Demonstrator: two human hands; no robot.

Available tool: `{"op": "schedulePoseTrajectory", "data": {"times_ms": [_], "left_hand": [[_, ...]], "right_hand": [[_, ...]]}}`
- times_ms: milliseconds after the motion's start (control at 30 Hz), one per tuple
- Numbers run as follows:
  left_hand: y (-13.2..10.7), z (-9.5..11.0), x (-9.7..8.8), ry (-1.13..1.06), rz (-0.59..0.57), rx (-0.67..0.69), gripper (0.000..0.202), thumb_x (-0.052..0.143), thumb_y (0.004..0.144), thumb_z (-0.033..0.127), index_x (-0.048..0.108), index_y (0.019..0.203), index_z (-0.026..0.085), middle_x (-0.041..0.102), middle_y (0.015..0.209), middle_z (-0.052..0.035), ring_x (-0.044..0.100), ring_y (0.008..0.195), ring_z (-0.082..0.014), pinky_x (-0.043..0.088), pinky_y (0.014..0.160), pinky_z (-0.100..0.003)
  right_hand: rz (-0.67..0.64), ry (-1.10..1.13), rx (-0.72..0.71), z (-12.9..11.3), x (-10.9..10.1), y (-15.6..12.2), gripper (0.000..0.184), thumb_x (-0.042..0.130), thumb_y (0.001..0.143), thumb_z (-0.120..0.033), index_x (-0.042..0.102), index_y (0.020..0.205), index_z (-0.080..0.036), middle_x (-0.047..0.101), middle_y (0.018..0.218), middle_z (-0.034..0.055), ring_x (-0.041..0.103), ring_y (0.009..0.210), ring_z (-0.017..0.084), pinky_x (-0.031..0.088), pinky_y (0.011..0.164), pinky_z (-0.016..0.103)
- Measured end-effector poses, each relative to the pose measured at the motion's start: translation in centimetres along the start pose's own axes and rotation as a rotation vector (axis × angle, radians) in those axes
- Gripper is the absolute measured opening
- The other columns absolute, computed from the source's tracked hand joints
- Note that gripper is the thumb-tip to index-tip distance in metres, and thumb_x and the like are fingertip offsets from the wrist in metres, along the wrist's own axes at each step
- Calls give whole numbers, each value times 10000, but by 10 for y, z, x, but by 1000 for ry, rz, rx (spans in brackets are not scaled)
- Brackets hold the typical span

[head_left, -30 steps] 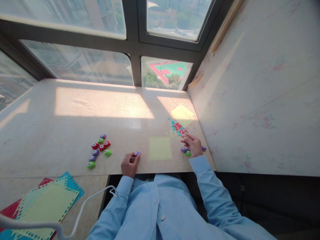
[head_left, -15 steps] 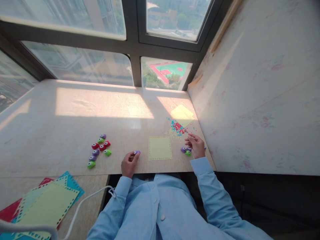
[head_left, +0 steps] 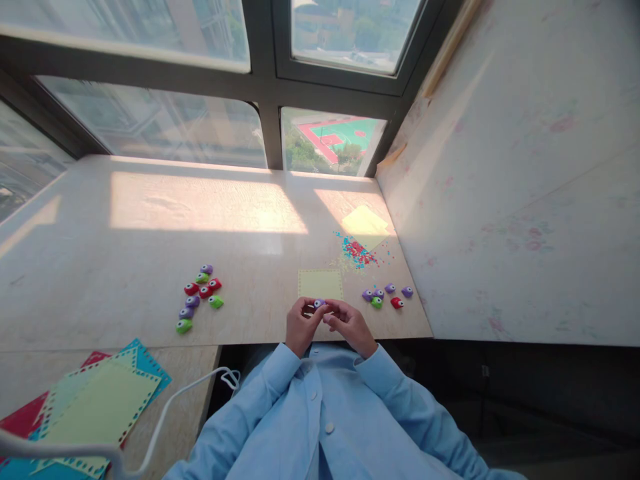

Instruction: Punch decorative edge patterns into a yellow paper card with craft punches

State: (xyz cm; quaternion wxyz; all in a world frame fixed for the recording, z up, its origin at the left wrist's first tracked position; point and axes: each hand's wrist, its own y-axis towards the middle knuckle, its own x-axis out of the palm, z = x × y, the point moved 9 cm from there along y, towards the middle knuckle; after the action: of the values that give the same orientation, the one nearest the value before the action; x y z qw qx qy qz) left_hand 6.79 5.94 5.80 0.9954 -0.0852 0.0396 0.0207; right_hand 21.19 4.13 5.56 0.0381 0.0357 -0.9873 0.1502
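My left hand (head_left: 299, 325) and my right hand (head_left: 349, 325) meet at the near edge of the table, over the near edge of a yellow paper square (head_left: 321, 283) with punched borders. Both pinch a small purple punch (head_left: 319, 303) between their fingertips. To the right lie several small purple, green and red punches (head_left: 386, 295). A larger group of punches (head_left: 200, 296) sits to the left.
A heap of red and blue paper bits (head_left: 357, 253) lies beyond the square, beside another yellow sheet (head_left: 365, 225). Coloured punched sheets (head_left: 90, 410) are stacked at the lower left, with a white cable (head_left: 170, 407) across them. A wall panel (head_left: 500, 200) closes the right side.
My left hand carried the purple punch right to the middle. My right hand left the punches on the right and came in to meet it.
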Motion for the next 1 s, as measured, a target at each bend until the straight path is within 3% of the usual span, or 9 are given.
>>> {"op": "schedulePoseTrajectory", "data": {"times_ms": [233, 367, 467, 533, 633, 733, 800, 1000], "left_hand": [[-8, 6, 17, 81, -23, 224, 187, 699, 780, 322, 606, 879, 193, 652, 862, -52, 661, 784, -173, 577, 680, -309], [-24, 23, 42, 256, -175, 421, 41, 570, 864, 212, 593, 898, 204, 621, 934, -68, 626, 838, -168, 555, 744, -313], [-31, 31, 53, 361, -263, 512, 134, 528, 877, 183, 599, 988, 211, 630, 991, -80, 622, 921, -185, 536, 819, -334], [-26, 32, 51, 416, -254, 538, 218, 527, 880, 195, 589, 1088, 212, 632, 1051, -92, 615, 994, -200, 524, 870, -353], [-10, 26, 44, 572, -201, 582, 278, 537, 887, 235, 573, 1162, 206, 626, 1140, -113, 590, 1089, -237, 486, 942, -415], [8, 15, 47, 742, -224, 642, 381, 615, 860, 325, 558, 1210, 185, 583, 1274, -154, 520, 1221, -297, 434, 993, -471], [18, 7, 51, 814, -253, 665, 450, 644, 843, 382, 550, 1232, 177, 541, 1344, -172, 457, 1292, -323, 397, 1023, -492], [34, -13, 53, 909, -279, 610, 472, 699, 779, 494, 624, 1160, 226, 581, 1294, -149, 511, 1183, -323, 410, 956, -490]], "right_hand": [[112, 135, 22, 10, -9, -12, 501, 790, 691, -392, 688, 1146, -211, 731, 972, 37, 640, 764, 167, 563, 657, 302], [227, 144, 2, 13, -25, -18, 448, 784, 703, -411, 688, 1079, -188, 735, 938, 49, 657, 779, 190, 552, 652, 300], [243, 113, 12, 20, -40, -16, 441, 769, 707, -434, 682, 1065, -191, 734, 907, 49, 669, 777, 209, 555, 647, 322], [242, 32, -5, 22, -54, -11, 450, 780, 686, -416, 678, 1072, -208, 732, 917, 45, 677, 792, 218, 557, 658, 334], [332, -220, -110, 13, -87, -5, 336, 759, 689, -326, 680, 1002, -233, 727, 968, 45, 681, 875, 220, 542, 813, 367], [301, -491, -173, 3, -102, 5, 262, 662, 741, -259, 676, 1002, -238, 713, 968, 54, 669, 871, 226, 525, 837, 390], [244, -666, -221, -3, -102, 11, 255, 624, 742, -209, 686, 988, -226, 689, 990, 71, 648, 867, 229, 512, 841, 395], [138, -943, -290, 0, -85, 23, 297, 575, 752, -123, 698, 1009, -208, 631, 995, 85, 603, 930, 229, 492, 849, 358]]}}
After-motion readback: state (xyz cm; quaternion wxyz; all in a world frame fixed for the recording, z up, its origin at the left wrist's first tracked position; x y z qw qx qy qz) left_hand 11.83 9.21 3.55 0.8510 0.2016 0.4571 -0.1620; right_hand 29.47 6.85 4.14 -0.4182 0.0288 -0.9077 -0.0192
